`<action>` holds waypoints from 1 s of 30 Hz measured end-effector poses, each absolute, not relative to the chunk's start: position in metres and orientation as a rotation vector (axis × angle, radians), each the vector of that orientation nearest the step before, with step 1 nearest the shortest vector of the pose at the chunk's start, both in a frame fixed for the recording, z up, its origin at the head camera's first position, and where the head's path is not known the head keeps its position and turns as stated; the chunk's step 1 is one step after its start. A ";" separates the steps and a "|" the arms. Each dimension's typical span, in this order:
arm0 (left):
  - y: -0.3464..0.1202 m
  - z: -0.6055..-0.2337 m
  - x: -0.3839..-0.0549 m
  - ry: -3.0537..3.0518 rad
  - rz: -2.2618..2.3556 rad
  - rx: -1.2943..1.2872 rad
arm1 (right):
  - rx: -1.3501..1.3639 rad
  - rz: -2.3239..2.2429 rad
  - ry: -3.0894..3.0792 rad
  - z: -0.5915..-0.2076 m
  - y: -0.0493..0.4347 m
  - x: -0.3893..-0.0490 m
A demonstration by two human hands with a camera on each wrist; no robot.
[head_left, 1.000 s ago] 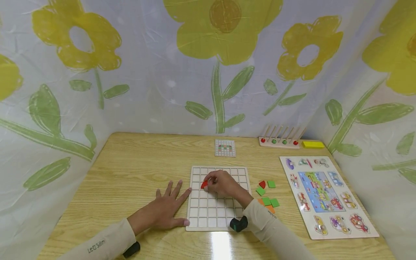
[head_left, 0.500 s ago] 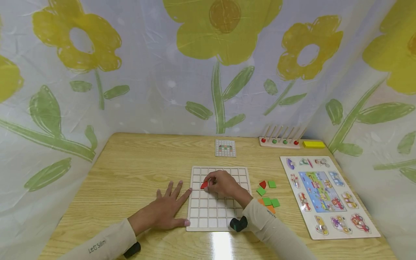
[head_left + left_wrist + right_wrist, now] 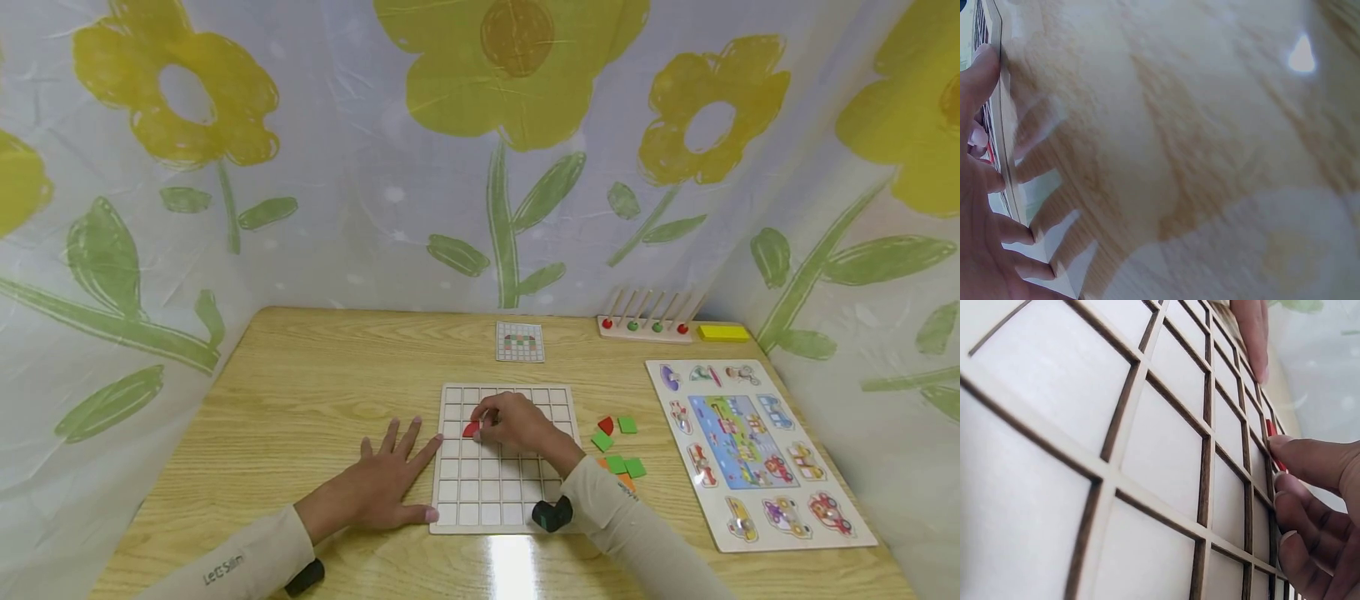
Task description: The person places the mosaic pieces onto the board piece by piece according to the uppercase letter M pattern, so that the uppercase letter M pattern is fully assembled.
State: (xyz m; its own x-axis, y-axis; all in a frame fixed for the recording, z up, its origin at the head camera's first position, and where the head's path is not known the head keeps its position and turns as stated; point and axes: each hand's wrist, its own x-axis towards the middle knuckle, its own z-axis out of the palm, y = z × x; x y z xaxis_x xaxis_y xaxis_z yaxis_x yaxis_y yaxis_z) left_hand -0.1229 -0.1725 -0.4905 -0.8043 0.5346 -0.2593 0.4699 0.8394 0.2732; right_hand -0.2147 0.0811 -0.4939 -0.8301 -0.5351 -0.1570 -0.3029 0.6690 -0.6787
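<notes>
- Red piece [image 3: 470, 430] has shifted a touch in the right hand [image 3: 513, 423], now looking flatter against the grid board [image 3: 468, 490]; both hands have otherwise kept nearly the same places.
- The right hand reaches over the board, thumb and a finger pinching the red piece, its other fingers curled. The piece is at a square near the board's left side, in the third row from the far edge; whether it sits fully down in that square I cannot tell.
- The left hand [image 3: 378, 492] lies with fingers spread on the table [image 3: 322, 375], its thumb and index fingertips touching the board's left edge.
- To the right of the board lie a second red piece [image 3: 606, 426], several green squares [image 3: 627, 425] and some orange pieces [image 3: 626, 481], partly covered by green ones.
- Beyond the board lies a small picture card [image 3: 520, 342] printed with a coloured grid.
- At the far right stand a peg rack [image 3: 645, 331] with red and green beads and, just beside it, a yellow block [image 3: 723, 334].
- Nearer, a vehicle puzzle [image 3: 716, 500] lies flat.
</notes>
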 end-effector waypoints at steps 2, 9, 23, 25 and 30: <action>-0.173 -0.491 -0.123 2.691 0.275 0.758 | -0.661 -0.947 2.541 -0.494 0.081 -0.215; -0.173 -0.491 -0.124 2.682 0.274 0.749 | -0.675 -0.960 2.546 -0.494 0.081 -0.215; -0.172 -0.492 -0.126 2.670 0.254 0.744 | -0.687 -0.949 2.539 -0.493 0.083 -0.216; -0.172 -0.492 -0.127 2.667 0.259 0.744 | -0.694 -0.956 2.534 -0.494 0.084 -0.216; -0.171 -0.493 -0.127 2.668 0.271 0.731 | -0.756 -0.975 2.533 -0.496 0.088 -0.217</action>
State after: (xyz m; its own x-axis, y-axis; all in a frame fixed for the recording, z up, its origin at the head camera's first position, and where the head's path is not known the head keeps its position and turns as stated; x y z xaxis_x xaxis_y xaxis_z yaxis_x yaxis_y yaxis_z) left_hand -0.1272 -0.1713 -0.4930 -0.8013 0.5228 -0.2907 0.4538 0.8479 0.2741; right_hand -0.2167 0.0883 -0.4958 -0.8078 -0.5799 -0.1057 -0.3594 0.6266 -0.6915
